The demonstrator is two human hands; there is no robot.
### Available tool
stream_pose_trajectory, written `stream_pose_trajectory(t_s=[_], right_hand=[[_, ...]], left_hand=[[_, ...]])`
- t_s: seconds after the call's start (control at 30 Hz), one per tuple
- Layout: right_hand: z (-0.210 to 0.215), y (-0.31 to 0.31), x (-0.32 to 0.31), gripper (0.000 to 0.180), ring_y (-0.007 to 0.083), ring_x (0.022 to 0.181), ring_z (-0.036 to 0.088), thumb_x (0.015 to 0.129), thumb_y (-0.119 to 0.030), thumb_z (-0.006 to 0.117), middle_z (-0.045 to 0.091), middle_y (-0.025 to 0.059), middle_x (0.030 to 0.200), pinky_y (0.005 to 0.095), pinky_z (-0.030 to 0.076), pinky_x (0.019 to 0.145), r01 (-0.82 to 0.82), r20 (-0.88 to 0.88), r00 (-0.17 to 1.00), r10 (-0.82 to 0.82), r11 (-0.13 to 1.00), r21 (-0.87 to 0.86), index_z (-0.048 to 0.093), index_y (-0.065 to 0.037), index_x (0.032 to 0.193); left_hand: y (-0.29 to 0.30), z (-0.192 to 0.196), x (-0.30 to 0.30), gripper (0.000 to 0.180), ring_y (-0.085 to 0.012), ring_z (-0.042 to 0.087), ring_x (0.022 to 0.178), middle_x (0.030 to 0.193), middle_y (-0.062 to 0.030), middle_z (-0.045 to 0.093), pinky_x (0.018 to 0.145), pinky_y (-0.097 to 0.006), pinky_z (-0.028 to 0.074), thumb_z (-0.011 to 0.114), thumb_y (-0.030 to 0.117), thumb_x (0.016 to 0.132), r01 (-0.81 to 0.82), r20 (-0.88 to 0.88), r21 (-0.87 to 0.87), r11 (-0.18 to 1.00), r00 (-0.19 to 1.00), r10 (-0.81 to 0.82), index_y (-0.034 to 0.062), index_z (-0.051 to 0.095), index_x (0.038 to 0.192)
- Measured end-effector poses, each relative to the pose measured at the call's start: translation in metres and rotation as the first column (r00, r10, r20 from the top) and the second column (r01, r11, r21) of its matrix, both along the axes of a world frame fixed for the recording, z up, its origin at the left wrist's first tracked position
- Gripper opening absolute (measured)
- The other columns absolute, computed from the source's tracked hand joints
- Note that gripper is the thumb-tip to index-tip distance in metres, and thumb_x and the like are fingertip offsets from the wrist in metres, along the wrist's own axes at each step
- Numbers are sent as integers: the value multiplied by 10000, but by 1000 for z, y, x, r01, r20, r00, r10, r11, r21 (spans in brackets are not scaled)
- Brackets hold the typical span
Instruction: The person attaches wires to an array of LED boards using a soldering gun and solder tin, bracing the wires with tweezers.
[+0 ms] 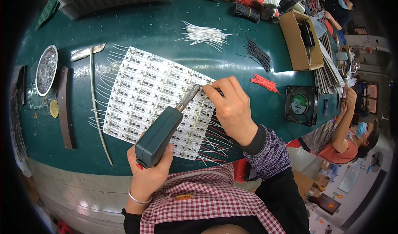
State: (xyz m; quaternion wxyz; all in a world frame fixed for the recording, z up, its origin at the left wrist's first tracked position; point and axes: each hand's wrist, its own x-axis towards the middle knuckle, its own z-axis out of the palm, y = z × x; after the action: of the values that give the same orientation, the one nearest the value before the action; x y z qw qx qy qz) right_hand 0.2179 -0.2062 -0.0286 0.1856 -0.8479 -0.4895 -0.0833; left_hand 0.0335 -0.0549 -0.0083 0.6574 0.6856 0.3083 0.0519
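Note:
My left hand (150, 167) is wrapped around the dark green body of a soldering gun (159, 135). Its metal tip points up and right, at the right part of a white circuit board panel (159, 97) lying tilted on the table. Beside the tip, my right hand (230, 105) is closed in a pinch over the panel's upper right edge. A thin dark wire (219, 90) shows at its fingers, partly hidden. White wires (108, 83) stick out from the panel's left side. Red and white wires (213, 145) fan out at its lower right.
Loose white wires (204, 35), black wires (258, 54) and red wires (265, 83) lie beyond the panel. A cardboard box (293, 41) and a fan (302, 105) stand right. Leftward are an oval dish (46, 70), a brown bar (65, 109) and a long rod (96, 105). Two masked people work at right.

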Motion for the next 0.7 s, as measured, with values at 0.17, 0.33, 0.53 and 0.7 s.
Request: stream_pose_trajectory(t_s=[0.17, 0.33, 0.53, 0.7], right_hand=[[4, 1, 0, 267, 237, 814, 542, 684, -8, 613, 550, 78, 871, 327, 489, 647, 0, 8, 1000, 1, 999, -33, 647, -1, 949], [3, 0, 0, 269, 240, 820, 547, 683, -9, 609, 555, 79, 879, 329, 489, 645, -1, 17, 1000, 2, 999, -40, 647, -2, 949], [1, -1, 0, 266, 242, 829, 553, 684, -6, 607, 561, 81, 889, 330, 488, 648, 6, -3, 1000, -6, 1000, -21, 644, 1, 947], [0, -2, -2, 289, 237, 840, 558, 669, 13, 612, 581, 79, 885, 328, 484, 656, 17, 9, 1000, -18, 994, 109, 661, 3, 953]], left_hand=[[0, -4, -5, 166, -151, 590, 653, 837, -52, 659, 652, -290, 454, 764, 57, 781, 27, 68, 234, 972, 997, -44, -5, 679, 909], [-2, -7, -14, 122, -177, 605, 698, 860, -45, 674, 684, -320, 433, 755, 59, 782, -53, -23, 47, 998, 998, 54, 22, 707, 889], [-3, -9, -18, 136, -185, 606, 683, 858, -51, 675, 639, -324, 427, 763, 79, 773, -53, -32, 66, 996, 998, 55, 46, 719, 897], [-2, -9, -18, 153, -179, 611, 677, 846, -50, 675, 639, -313, 447, 767, 88, 775, -72, -20, 33, 997, 997, 73, 33, 712, 907]])
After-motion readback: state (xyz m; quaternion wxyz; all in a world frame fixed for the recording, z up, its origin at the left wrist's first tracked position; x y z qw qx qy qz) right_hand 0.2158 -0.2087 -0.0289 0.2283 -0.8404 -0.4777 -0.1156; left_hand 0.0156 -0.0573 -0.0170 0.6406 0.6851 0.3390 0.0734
